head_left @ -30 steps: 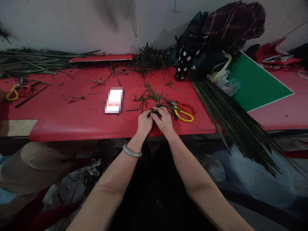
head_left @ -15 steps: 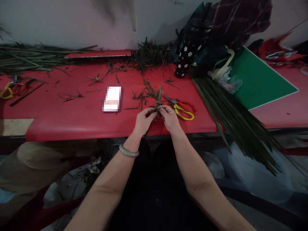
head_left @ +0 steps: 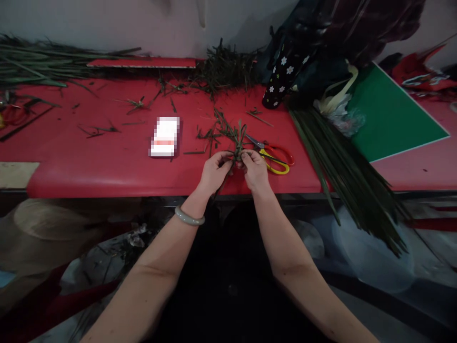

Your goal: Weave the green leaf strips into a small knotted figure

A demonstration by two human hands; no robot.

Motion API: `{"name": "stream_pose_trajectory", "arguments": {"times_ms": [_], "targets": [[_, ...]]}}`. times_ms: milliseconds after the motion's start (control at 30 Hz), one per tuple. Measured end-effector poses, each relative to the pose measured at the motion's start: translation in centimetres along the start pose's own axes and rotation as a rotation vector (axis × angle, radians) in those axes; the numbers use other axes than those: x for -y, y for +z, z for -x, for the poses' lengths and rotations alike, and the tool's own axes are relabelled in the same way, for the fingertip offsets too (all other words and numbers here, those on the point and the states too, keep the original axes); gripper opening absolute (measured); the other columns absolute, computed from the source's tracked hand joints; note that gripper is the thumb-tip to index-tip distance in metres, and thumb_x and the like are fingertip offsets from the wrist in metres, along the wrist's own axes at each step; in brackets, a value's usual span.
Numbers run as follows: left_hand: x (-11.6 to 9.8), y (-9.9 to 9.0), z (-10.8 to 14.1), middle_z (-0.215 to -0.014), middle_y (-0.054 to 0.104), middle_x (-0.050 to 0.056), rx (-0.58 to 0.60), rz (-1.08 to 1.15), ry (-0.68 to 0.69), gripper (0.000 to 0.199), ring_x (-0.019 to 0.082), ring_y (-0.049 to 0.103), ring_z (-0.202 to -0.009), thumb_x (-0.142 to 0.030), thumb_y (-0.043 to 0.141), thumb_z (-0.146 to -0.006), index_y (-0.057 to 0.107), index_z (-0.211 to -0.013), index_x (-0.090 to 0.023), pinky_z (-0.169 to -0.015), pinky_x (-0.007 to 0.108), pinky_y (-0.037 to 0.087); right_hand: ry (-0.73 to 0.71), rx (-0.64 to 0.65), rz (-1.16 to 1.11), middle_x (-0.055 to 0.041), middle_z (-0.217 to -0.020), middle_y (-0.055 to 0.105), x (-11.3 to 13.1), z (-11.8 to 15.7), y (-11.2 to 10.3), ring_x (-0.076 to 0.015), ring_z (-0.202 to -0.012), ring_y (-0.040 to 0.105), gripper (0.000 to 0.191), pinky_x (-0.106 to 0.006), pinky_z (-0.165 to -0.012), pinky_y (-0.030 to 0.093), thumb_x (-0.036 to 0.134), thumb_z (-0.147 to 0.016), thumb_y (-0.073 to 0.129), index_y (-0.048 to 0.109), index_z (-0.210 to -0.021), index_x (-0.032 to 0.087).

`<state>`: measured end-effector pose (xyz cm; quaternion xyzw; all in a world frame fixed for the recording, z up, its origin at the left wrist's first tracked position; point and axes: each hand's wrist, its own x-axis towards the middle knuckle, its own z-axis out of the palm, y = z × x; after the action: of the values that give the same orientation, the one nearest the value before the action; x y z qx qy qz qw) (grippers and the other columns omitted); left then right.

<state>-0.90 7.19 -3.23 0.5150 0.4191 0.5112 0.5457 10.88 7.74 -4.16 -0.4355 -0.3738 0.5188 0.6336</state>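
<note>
Near the front edge of the red-covered table [head_left: 107,176], my left hand [head_left: 216,172] and my right hand [head_left: 255,170] pinch a small knotted green leaf piece [head_left: 238,148] between them. A loop stands up from its top, and strips stick out beneath the fingers. The left wrist wears a pale bangle [head_left: 189,217]. Scissors [head_left: 274,157] with one red and one yellow handle lie just right of my right hand. Leaf scraps [head_left: 210,133] are scattered beyond the fingers.
A phone [head_left: 164,137] lies to the left. Long leaves [head_left: 342,176] hang over the front edge at right, beside a green board [head_left: 396,114]. A flowered black bottle [head_left: 280,78] stands behind. Leaf heaps [head_left: 228,69] and more scissors [head_left: 12,114] are farther off.
The view has shifted slightly, so the table appears higher. The leaf piece has turned a little between my fingers, showing its loop more openly. Both hands still hold it.
</note>
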Motion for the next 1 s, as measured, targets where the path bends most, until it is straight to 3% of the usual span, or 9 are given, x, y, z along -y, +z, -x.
{"name": "stream_pose_trajectory", "arguments": {"times_ms": [167, 333, 433, 633, 833, 1000], "targets": [[0.22, 0.04, -0.03, -0.066, 0.057, -0.003, -0.006, 0.013, -0.01, 0.016, 0.005, 0.051, -0.046, -0.014, 0.053, -0.072, 0.054, -0.088, -0.016, -0.049, 0.02, 0.045, -0.112, -0.022, 0.111, 0.0063, -0.054, 0.053, -0.23, 0.16, -0.03, -0.0054, -0.045, 0.047, 0.014, -0.02, -0.047, 0.041, 0.033, -0.069, 0.06, 0.059, -0.075, 0.02], [0.53, -0.19, 0.19, -0.074, 0.06, 0.0, -0.003, 0.017, 0.063, 0.025, 0.008, 0.056, -0.064, -0.02, 0.057, -0.072, 0.056, -0.096, -0.017, -0.064, 0.024, 0.048, -0.131, -0.041, 0.192, 0.0043, -0.061, 0.057, -0.1, 0.25, 0.19, -0.0067, -0.051, 0.048, 0.016, -0.022, -0.051, 0.043, 0.034, -0.07, 0.059, 0.061, -0.077, 0.02], [0.25, -0.1, 0.35, -0.078, 0.062, 0.001, -0.022, 0.009, 0.086, 0.021, 0.01, 0.057, -0.072, -0.026, 0.058, -0.073, 0.059, -0.092, -0.017, -0.071, 0.025, 0.047, -0.111, -0.001, 0.217, 0.0031, -0.067, 0.06, -0.09, 0.33, 0.26, -0.0078, -0.057, 0.051, 0.017, -0.022, -0.055, 0.044, 0.034, -0.068, 0.06, 0.062, -0.078, 0.02], [-0.04, -0.02, 0.28, -0.066, 0.059, 0.0, -0.035, -0.097, 0.049, 0.01, 0.008, 0.051, -0.062, -0.024, 0.062, -0.068, 0.06, -0.071, -0.015, -0.062, 0.023, 0.042, -0.097, -0.005, 0.223, 0.0021, -0.076, 0.061, -0.07, 0.38, 0.22, -0.0088, -0.065, 0.053, 0.018, -0.023, -0.06, 0.045, 0.032, -0.067, 0.062, 0.06, -0.081, 0.021], [-0.03, -0.3, 0.08, -0.062, 0.054, -0.001, -0.063, 0.156, -0.064, 0.013, 0.007, 0.048, -0.055, -0.028, 0.058, -0.072, 0.058, -0.071, -0.015, -0.055, 0.023, 0.042, -0.107, -0.031, 0.241, 0.0023, -0.07, 0.057, 0.01, 0.27, 0.02, -0.0084, -0.062, 0.052, 0.019, -0.024, -0.063, 0.046, 0.036, -0.072, 0.056, 0.059, -0.083, 0.021], [-0.17, -0.35, 0.06, -0.064, 0.056, -0.002, -0.121, 0.205, -0.043, 0.013, 0.006, 0.048, -0.057, -0.029, 0.061, -0.071, 0.06, -0.072, -0.016, -0.057, 0.02, 0.042, -0.122, 0.025, 0.312, 0.0019, -0.072, 0.059, 0.46, 0.29, 0.03, -0.01, -0.066, 0.053, 0.022, -0.024, -0.065, 0.045, 0.04, -0.071, 0.057, 0.059, -0.081, 0.021]]}}
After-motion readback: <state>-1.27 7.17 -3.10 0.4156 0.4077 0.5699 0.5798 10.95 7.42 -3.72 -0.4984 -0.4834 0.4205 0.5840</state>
